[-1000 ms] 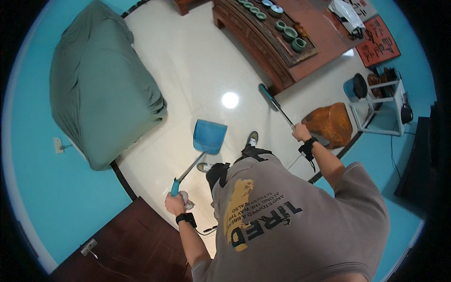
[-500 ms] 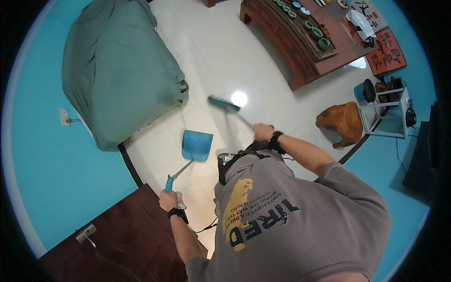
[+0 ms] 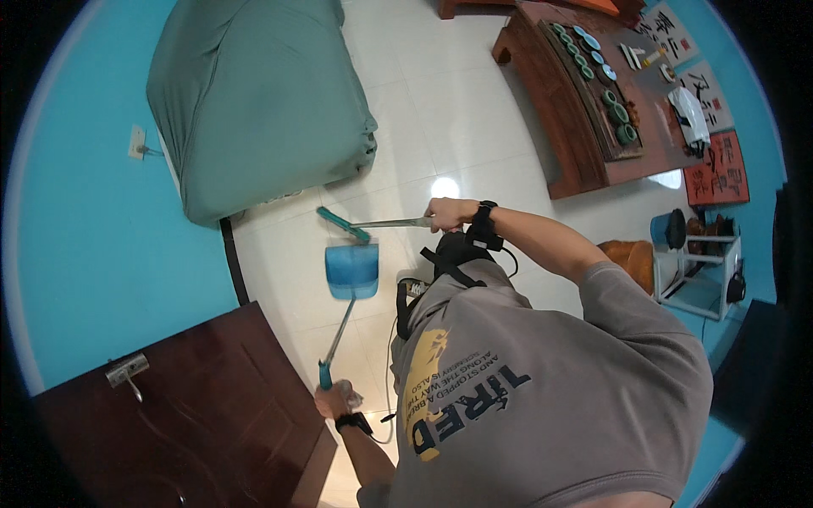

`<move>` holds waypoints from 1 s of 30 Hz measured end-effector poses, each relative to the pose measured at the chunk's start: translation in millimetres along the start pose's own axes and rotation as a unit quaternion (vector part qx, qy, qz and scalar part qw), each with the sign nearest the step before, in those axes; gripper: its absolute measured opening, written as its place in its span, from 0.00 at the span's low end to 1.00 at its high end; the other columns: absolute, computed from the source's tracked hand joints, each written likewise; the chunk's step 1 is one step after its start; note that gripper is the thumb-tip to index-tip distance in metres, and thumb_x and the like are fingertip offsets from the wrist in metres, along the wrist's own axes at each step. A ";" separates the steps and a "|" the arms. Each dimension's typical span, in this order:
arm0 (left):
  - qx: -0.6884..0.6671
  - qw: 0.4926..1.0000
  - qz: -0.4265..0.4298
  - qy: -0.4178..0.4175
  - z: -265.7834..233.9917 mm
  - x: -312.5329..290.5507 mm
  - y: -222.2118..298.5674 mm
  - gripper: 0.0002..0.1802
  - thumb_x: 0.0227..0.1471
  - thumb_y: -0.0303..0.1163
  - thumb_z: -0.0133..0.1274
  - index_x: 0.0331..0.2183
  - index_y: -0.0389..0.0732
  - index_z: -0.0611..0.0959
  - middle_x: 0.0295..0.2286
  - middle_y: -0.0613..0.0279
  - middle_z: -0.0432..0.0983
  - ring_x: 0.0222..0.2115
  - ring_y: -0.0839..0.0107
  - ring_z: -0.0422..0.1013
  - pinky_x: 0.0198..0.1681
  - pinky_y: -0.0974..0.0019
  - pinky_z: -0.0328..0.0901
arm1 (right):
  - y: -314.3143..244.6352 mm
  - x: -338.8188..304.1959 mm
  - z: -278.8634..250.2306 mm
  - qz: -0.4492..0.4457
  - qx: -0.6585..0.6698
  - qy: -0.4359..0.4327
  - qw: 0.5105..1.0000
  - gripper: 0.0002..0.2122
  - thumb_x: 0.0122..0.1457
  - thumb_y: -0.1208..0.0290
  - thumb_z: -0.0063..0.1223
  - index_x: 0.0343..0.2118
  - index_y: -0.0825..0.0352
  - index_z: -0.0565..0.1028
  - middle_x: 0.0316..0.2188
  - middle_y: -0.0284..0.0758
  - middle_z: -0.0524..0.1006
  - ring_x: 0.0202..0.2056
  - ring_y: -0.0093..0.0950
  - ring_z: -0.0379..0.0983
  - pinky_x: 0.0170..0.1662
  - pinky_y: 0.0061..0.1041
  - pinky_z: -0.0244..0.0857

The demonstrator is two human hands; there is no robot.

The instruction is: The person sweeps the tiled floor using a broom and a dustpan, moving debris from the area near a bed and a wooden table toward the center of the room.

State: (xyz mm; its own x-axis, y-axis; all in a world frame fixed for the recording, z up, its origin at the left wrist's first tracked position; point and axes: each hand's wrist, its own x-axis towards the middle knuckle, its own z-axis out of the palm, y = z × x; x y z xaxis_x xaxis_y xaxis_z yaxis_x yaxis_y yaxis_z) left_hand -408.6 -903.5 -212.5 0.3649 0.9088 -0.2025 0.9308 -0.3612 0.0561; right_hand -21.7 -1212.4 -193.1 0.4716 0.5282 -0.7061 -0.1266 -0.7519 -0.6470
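Gripping poles: your left hand [image 3: 334,400], squarish blue dustpan [image 3: 352,273], teal-handled; your right hand [image 3: 450,213], slim-headed teal broom [image 3: 342,223], shaft silvery. Both heads toward the floor's [image 3: 284,279] left edge.

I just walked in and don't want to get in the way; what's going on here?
A person holds a broom in the right hand and a blue dustpan in the left hand. The dustpan appears to rest on the floor, with the broom's green head just past its front edge.
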 end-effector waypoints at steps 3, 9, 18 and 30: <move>-0.077 0.991 -0.100 -0.038 4.4 -46.6 -30.8 0.09 0.28 0.31 0.52 0.18 0.36 0.77 0.18 0.52 0.74 0.20 0.55 0.70 0.24 0.55 0.63 | -18.9 39.2 1.1 -0.020 0.002 -0.041 0.999 0.07 0.43 0.74 0.46 0.16 0.73 0.68 0.07 0.34 0.63 0.09 0.22 0.56 0.11 0.24 0.50; -0.004 0.956 -0.292 0.015 7.8 -134.7 -48.8 0.11 0.28 0.28 0.52 0.21 0.33 0.78 0.17 0.49 0.73 0.19 0.54 0.70 0.23 0.55 0.62 | -44.0 130.1 57.1 -0.068 -0.032 -0.117 0.990 0.11 0.44 0.71 0.44 0.11 0.72 0.67 0.08 0.36 0.64 0.09 0.28 0.56 0.12 0.27 0.53; -0.362 0.771 -0.518 0.079 -18.3 -173.9 47.7 0.08 0.39 0.22 0.46 0.15 0.28 0.71 0.11 0.52 0.67 0.06 0.68 0.60 0.06 0.68 0.53 | 28.3 181.1 -17.3 -0.012 -0.192 -0.072 0.979 0.14 0.45 0.71 0.42 0.35 0.70 0.73 0.35 0.50 0.71 0.38 0.43 0.68 0.40 0.39 0.62; 0.148 0.988 -0.034 -0.017 -54.9 -38.4 202.4 0.09 0.28 0.27 0.53 0.11 0.32 0.73 0.11 0.50 0.67 0.14 0.55 0.67 0.18 0.57 0.61 | 246.5 40.8 -313.9 0.175 -0.075 0.122 0.974 0.19 0.46 0.56 0.47 0.40 0.60 0.72 0.34 0.44 0.73 0.38 0.39 0.69 0.44 0.31 0.60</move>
State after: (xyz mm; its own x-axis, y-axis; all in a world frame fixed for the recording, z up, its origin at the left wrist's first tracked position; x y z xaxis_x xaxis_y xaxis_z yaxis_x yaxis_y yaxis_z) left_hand -233.1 -1000.0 -139.7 0.2965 0.9273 -0.2285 0.9039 -0.3497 -0.2463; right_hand 240.3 -1500.0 -291.0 0.6185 0.1343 -0.7742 -0.1955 -0.9280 -0.3172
